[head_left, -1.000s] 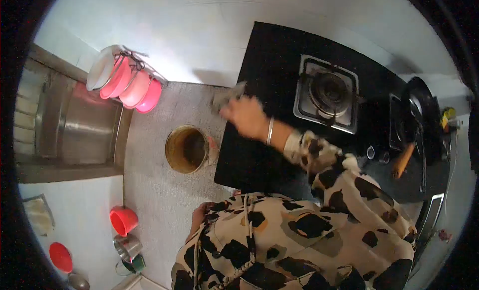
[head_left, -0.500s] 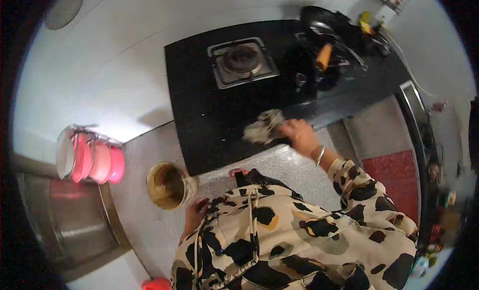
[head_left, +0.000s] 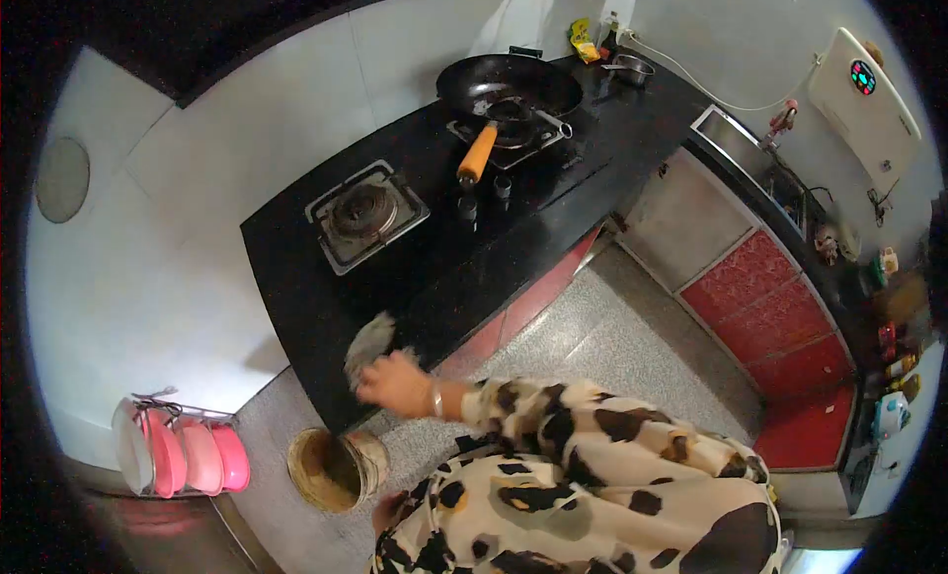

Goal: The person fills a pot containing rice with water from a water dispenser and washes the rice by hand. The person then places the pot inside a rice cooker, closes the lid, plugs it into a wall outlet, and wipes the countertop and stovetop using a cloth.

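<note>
A crumpled grey cloth [head_left: 369, 345] lies under the fingers of my right hand [head_left: 397, 384], which is closed on it at the near left end of the black countertop [head_left: 296, 317]. A bangle circles that wrist. Beyond the cloth sits a gas burner [head_left: 365, 215] in its square metal tray. My left hand [head_left: 388, 512] hangs low beside the patterned clothing, mostly hidden, close to a stained bucket [head_left: 326, 469] on the floor; its fingers cannot be made out.
A black wok [head_left: 509, 85] with an orange handle [head_left: 478, 154] rests on the second burner. A small saucepan [head_left: 632, 71] stands at the back corner. Pink bowls [head_left: 202, 458] hang in a rack at left. Red cabinets [head_left: 755, 288] line the right side.
The view has turned toward the right, showing more counter and cabinets. My right hand, with the cloth, went from the counter's left edge to its front edge, then back toward the left end.
</note>
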{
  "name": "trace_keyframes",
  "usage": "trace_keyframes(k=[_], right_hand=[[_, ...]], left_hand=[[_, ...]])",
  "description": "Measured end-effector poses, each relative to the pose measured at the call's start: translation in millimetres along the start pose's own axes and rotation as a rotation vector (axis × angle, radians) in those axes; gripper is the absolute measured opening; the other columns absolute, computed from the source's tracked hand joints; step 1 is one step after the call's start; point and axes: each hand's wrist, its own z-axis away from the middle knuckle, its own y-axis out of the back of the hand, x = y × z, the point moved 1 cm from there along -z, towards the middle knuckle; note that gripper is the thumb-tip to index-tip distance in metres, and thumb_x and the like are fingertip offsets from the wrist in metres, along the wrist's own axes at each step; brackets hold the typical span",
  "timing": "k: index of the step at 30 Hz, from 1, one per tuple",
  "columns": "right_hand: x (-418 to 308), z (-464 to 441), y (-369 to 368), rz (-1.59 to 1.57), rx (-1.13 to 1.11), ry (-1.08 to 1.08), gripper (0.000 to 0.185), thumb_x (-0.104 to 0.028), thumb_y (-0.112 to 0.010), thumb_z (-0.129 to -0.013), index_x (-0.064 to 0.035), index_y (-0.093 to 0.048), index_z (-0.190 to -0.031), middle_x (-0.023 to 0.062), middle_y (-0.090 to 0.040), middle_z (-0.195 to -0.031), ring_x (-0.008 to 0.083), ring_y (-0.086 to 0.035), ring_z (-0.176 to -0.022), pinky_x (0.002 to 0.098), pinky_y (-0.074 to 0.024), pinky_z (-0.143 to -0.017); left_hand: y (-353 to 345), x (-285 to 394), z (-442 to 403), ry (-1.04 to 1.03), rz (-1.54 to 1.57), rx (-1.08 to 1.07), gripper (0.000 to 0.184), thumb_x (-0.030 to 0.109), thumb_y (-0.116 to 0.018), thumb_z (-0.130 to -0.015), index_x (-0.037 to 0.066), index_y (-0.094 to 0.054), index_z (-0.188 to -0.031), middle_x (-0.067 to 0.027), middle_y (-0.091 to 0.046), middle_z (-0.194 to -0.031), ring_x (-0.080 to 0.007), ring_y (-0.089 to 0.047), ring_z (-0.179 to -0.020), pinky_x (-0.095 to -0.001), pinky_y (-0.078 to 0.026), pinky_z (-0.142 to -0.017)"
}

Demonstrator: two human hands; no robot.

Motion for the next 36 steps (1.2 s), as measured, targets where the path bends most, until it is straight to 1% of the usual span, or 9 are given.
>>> trace_keyframes(k=[2, 4, 13, 16, 22, 28, 29, 31, 36], right_hand=[[7, 2, -8, -0.004, 0.148, 0.044, 0.028, -0.019, -0.059, -0.073, -0.0182, -0.061, -0.101, 0.0058, -0.055, -0.099, 0.025, -0.055, -0.092, 0.043, -0.0419, -0.072], [36, 8, -3, -0.026, 0.055, -0.064, 0.028, -0.019, -0.059, -0.072, -0.0195, -0.061, -0.099, 0.0047, -0.055, -0.095, 0.0251, -0.055, -0.089, 0.0431, -0.0418, -0.071], [313, 212, 112, 0.384, 0.305, -0.779, 0.023, -0.009, -0.061, -0.061, -0.0159, -0.066, -0.082, 0.0103, -0.059, -0.083, 0.0301, -0.058, -0.079, 0.0414, -0.0471, -0.066], [389, 280, 171, 0.487, 0.129, -1.171, 0.019, -0.017, -0.056, -0.077, -0.0105, -0.064, -0.093, 0.0142, -0.059, -0.095, 0.034, -0.061, -0.083, 0.0438, -0.0517, -0.068], [365, 246, 218, 0.183, 0.204, -0.981, 0.033, -0.01, -0.064, -0.067, -0.007, -0.053, -0.099, 0.019, -0.064, -0.076, 0.0362, -0.064, -0.073, 0.0474, -0.051, -0.067], [265, 159, 108, 0.072, 0.147, -0.317, 0.05, -0.026, -0.07, -0.062, -0.0113, -0.056, -0.108, 0.0065, -0.061, -0.096, 0.0269, -0.053, -0.098, 0.0545, -0.0341, -0.087], [271, 162, 109, 0.038, 0.184, -0.386, 0.05, -0.026, -0.07, -0.062, -0.0121, -0.057, -0.108, 0.0067, -0.061, -0.097, 0.0274, -0.053, -0.099, 0.0538, -0.0342, -0.087], [301, 175, 125, -0.012, 0.231, -0.536, 0.049, -0.025, -0.07, -0.063, -0.0134, -0.058, -0.108, 0.0078, -0.061, -0.099, 0.0288, -0.054, -0.1, 0.0522, -0.0358, -0.086], [434, 252, 170, 0.182, 0.275, -1.026, 0.048, -0.021, -0.071, -0.064, -0.0131, -0.058, -0.11, 0.0133, -0.059, -0.105, 0.0339, -0.052, -0.104, 0.0492, -0.0448, -0.08]], left_hand=[[-11, -7, 1, -0.143, 0.714, 0.323, 0.033, 0.028, -0.056, -0.09, 0.001, -0.062, -0.108, -0.012, -0.066, -0.097, -0.0256, -0.063, -0.091, -0.037, -0.05, -0.081], [3, -7, -8, 0.303, 1.012, 0.109, 0.035, 0.029, -0.052, -0.092, -0.001, -0.061, -0.108, -0.012, -0.063, -0.104, -0.0247, -0.061, -0.094, -0.0384, -0.049, -0.084], [-26, 46, -100, 0.323, 1.434, 0.031, 0.034, 0.027, -0.053, -0.091, -0.001, -0.061, -0.107, -0.0119, -0.063, -0.106, -0.0216, -0.06, -0.095, -0.0368, -0.048, -0.085], [-32, 56, -107, 0.344, 1.479, 0.032, 0.033, 0.027, -0.053, -0.091, -0.001, -0.061, -0.107, -0.0118, -0.063, -0.107, -0.0205, -0.06, -0.096, -0.0363, -0.047, -0.085], [-24, 97, -122, 0.336, 1.311, -0.148, 0.03, 0.024, -0.051, -0.09, 0.0, -0.061, -0.104, -0.0081, -0.062, -0.104, -0.0192, -0.058, -0.097, -0.0338, -0.046, -0.084], [-3, 155, -156, 0.657, 1.074, -0.41, 0.023, 0.015, -0.047, -0.089, 0.004, -0.062, -0.103, -0.0049, -0.062, -0.102, -0.0188, -0.058, -0.097, -0.032, -0.046, -0.081], [0, 173, -149, 0.669, 1.066, -0.407, 0.023, 0.015, -0.047, -0.089, 0.004, -0.062, -0.103, -0.0049, -0.062, -0.102, -0.0188, -0.058, -0.097, -0.032, -0.046, -0.081], [5, 226, -133, 0.067, 0.947, -0.036, 0.02, 0.008, -0.048, -0.088, 0.007, -0.062, -0.102, -0.0043, -0.064, -0.097, -0.0175, -0.061, -0.091, -0.0298, -0.047, -0.08], [-12, 206, -113, -0.041, 0.315, 0.023, 0.02, 0.01, -0.051, -0.089, 0.008, -0.061, -0.106, -0.0058, -0.066, -0.099, -0.0165, -0.063, -0.089, -0.0296, -0.048, -0.08]])
